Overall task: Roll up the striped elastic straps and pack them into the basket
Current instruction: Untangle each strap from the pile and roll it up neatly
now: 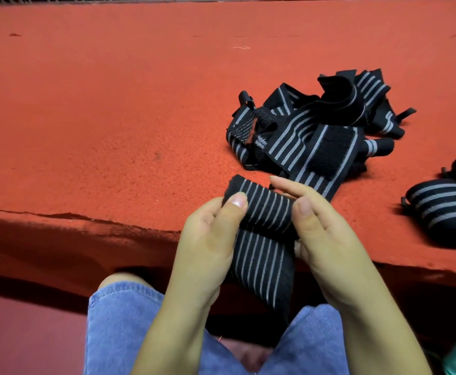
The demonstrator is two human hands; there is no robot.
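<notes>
Left hand and right hand pinch a half-rolled black grey-striped elastic strap over the front edge of the red felt-covered table.

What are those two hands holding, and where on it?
Both grip one striped strap at its rolled end: left hand on the roll's left side, right hand on its right. The loose tail hangs below.

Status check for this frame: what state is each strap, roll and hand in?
Strap in hands: partly rolled, tail hanging off the table edge.
Strap pile: loose, tangled, unrolled.
Finished rolls: rolled, lying on the table at right.
Left hand: grips the roll.
Right hand: grips the roll.
</notes>
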